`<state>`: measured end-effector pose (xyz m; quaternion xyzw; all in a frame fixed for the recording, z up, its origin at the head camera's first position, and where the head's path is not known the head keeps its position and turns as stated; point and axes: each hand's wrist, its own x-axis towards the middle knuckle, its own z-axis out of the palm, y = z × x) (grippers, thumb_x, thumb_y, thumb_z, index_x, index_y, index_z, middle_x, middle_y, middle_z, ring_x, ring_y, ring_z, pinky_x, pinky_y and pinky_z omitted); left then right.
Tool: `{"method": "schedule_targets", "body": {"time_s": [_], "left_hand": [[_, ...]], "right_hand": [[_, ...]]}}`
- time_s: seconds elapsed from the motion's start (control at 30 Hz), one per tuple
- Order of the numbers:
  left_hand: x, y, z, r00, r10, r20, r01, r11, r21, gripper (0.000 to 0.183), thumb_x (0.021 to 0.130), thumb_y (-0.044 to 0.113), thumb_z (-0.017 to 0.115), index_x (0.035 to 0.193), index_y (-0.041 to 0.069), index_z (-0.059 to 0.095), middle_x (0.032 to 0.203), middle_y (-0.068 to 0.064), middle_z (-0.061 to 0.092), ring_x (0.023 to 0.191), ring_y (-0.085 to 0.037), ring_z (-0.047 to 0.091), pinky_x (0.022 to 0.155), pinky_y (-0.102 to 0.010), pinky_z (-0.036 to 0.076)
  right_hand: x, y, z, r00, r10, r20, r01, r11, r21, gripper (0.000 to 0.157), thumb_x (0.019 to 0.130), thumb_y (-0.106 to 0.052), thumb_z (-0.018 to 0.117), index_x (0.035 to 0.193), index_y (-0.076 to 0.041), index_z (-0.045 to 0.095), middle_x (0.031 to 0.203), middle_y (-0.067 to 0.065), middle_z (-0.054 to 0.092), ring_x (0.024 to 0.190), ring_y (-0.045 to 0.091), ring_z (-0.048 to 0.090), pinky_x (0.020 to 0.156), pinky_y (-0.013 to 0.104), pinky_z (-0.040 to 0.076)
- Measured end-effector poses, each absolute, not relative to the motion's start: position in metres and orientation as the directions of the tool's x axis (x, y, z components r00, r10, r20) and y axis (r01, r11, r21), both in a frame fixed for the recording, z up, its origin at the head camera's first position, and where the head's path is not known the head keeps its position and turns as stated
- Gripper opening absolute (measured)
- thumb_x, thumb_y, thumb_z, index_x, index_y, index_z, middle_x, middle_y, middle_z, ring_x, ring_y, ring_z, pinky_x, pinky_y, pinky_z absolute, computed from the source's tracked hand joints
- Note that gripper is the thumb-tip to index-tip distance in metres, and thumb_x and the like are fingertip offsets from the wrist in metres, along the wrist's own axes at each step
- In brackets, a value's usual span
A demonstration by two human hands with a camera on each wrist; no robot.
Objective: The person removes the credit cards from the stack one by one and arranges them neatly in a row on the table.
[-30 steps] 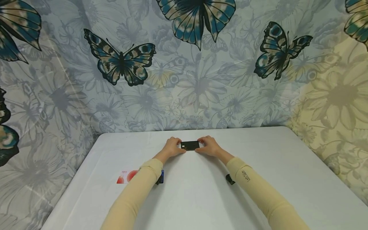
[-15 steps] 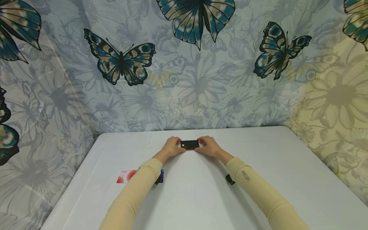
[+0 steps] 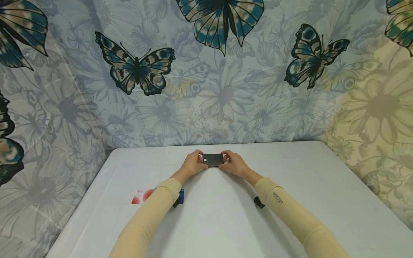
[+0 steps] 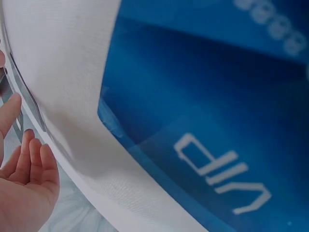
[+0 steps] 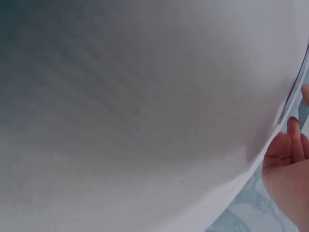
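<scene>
A black bank card [image 3: 213, 158] with a small pale chip-like square on its left side is held at the far middle of the table, its face tilted up toward the head camera. My left hand [image 3: 193, 162] pinches its left end between thumb and fingers. At the right end, my right hand [image 3: 235, 163] pinches it the same way. In the left wrist view the left hand [image 4: 30, 181] shows at the left edge, beside a thin dark edge near the table rim. The right hand [image 5: 289, 169] appears at the right edge of its wrist view.
Under my left forearm lies a blue card [image 4: 203, 106] marked VIP, partly hidden in the head view. Left of the sleeve is a white card with red round shapes [image 3: 147, 194]. A small black object [image 3: 259, 202] shows under the right sleeve. A butterfly-patterned cloth [image 3: 226, 107] hangs behind the white table [image 3: 213, 222].
The black bank card's far edge has risen, so more of its face shows and looks greyer. The fingers of both hands have lifted slightly with it.
</scene>
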<state>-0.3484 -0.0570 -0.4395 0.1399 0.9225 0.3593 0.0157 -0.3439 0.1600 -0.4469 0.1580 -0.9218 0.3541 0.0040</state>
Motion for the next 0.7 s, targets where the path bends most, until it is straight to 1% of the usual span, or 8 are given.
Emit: {"method": "schedule_targets", "body": {"time_s": [0.1,0.3,0.57,0.7], "left_hand": [[-0.347,-0.057,-0.439,-0.959,0.27,0.084,0.254,0.691,0.677,0.055,0.082,0.016,0.08,0.127,0.001,0.052,0.097,-0.004,0.06,0.089,-0.02,0.058,0.081,-0.036,0.048],[-0.341,-0.058,-0.436,-0.957,0.274,0.099,0.267,0.685,0.678,0.055,0.083,0.015,0.079,0.127,0.002,0.05,0.096,-0.004,0.06,0.086,-0.018,0.057,0.079,-0.035,0.048],[-0.332,-0.06,-0.433,-0.95,0.296,0.097,0.281,0.678,0.679,0.055,0.083,0.016,0.079,0.127,0.003,0.049,0.095,-0.003,0.059,0.086,-0.017,0.056,0.079,-0.034,0.047],[-0.326,-0.062,-0.432,-0.944,0.315,0.096,0.291,0.663,0.69,0.056,0.082,0.015,0.08,0.127,0.001,0.049,0.095,-0.004,0.059,0.086,-0.018,0.057,0.079,-0.035,0.047]], "right_hand": [[-0.341,0.16,-0.446,-0.948,-0.285,0.14,-0.305,0.69,-0.657,0.058,0.085,-0.015,0.075,0.135,0.0,0.049,0.106,0.009,0.063,0.086,0.023,0.049,0.075,0.036,0.04],[-0.337,0.161,-0.446,-0.937,-0.296,0.182,-0.34,0.668,-0.662,0.058,0.085,-0.012,0.076,0.135,0.001,0.049,0.106,0.01,0.063,0.089,0.026,0.049,0.076,0.037,0.039],[-0.33,0.165,-0.447,-0.933,-0.301,0.199,-0.354,0.655,-0.668,0.056,0.083,-0.012,0.077,0.132,-0.002,0.051,0.102,0.007,0.063,0.09,0.025,0.049,0.077,0.037,0.039],[-0.324,0.166,-0.447,-0.928,-0.311,0.206,-0.364,0.638,-0.678,0.056,0.082,-0.012,0.078,0.131,-0.002,0.051,0.1,0.006,0.063,0.089,0.024,0.049,0.076,0.036,0.039]]}}
